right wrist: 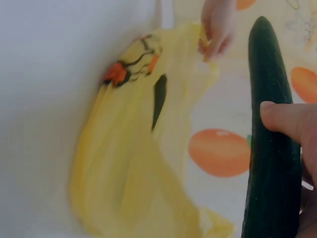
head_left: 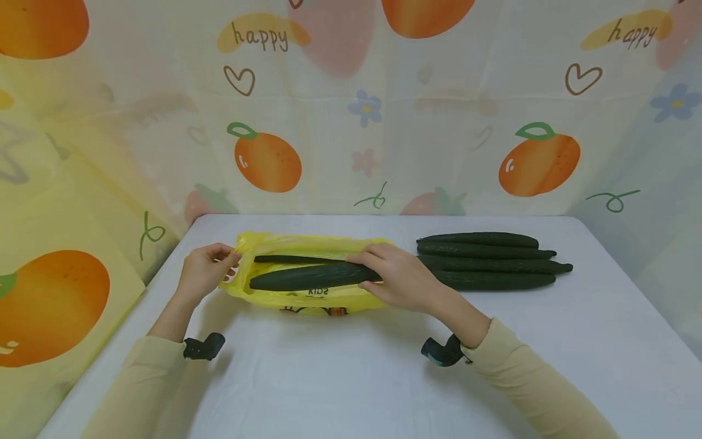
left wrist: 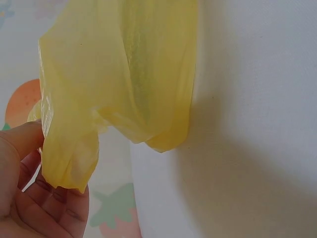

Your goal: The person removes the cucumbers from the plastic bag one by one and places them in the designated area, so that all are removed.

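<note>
My left hand [head_left: 208, 271] pinches the left edge of a thin yellow plastic bag [head_left: 329, 244] lying on the table. The same grip on the bag [left wrist: 114, 74] shows in the left wrist view, thumb and fingers at its loose end. A long dark green cucumber [head_left: 301, 277] is gripped by my right hand [head_left: 397, 277], held over the bag in the head view. Close up in the right wrist view, my thumb lies along the cucumber [right wrist: 272, 163]. Behind it, a second dark green length [head_left: 290, 259] shows at the bag, partly hidden.
Several more cucumbers [head_left: 493, 265] lie side by side on the right of the white table [head_left: 329, 378], their left ends partly behind my right hand. A printed curtain [head_left: 428, 134] hangs close behind the table's far edge and along the left side.
</note>
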`<state>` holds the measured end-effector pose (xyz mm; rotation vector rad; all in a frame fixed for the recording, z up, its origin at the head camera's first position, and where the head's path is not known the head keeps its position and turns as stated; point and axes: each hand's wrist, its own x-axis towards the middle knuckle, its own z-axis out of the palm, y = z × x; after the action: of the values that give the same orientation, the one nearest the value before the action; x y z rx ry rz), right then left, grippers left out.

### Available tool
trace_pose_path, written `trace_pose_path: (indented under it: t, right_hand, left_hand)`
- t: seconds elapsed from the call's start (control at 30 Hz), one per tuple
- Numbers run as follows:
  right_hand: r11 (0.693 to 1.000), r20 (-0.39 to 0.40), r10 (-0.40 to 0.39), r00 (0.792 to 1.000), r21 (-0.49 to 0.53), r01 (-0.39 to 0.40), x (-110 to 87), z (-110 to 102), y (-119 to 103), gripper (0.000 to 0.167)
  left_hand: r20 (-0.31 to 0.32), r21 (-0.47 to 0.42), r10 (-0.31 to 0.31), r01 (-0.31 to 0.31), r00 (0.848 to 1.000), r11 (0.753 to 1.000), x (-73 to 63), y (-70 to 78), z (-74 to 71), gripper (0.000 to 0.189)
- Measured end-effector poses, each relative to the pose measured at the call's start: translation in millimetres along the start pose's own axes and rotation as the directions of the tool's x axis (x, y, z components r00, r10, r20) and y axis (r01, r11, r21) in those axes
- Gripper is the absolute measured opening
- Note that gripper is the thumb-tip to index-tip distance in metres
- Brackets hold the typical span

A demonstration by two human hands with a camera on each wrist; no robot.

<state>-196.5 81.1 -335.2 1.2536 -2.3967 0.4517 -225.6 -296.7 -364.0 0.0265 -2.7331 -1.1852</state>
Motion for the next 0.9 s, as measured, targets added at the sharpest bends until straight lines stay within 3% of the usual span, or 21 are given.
trace_pose_path:
  t: [0.63,0.9]
  right_hand:
    - [0.999,-0.063,0.049,0.997,-0.003,-0.05,-49.9,-39,48,0.045]
    - [0.994,-0.064,0.111,0.992,-0.018,-0.112,-71.9,-59,67,0.047]
  left_hand:
    - [-0.006,0.012,0.007,-0.007,1.0,1.0,1.1,-2.0,-1.9,0.028]
    - [-0.007,0.013,0.007,-0.007,1.0,1.0,2.0,-1.7,-2.3,0.027]
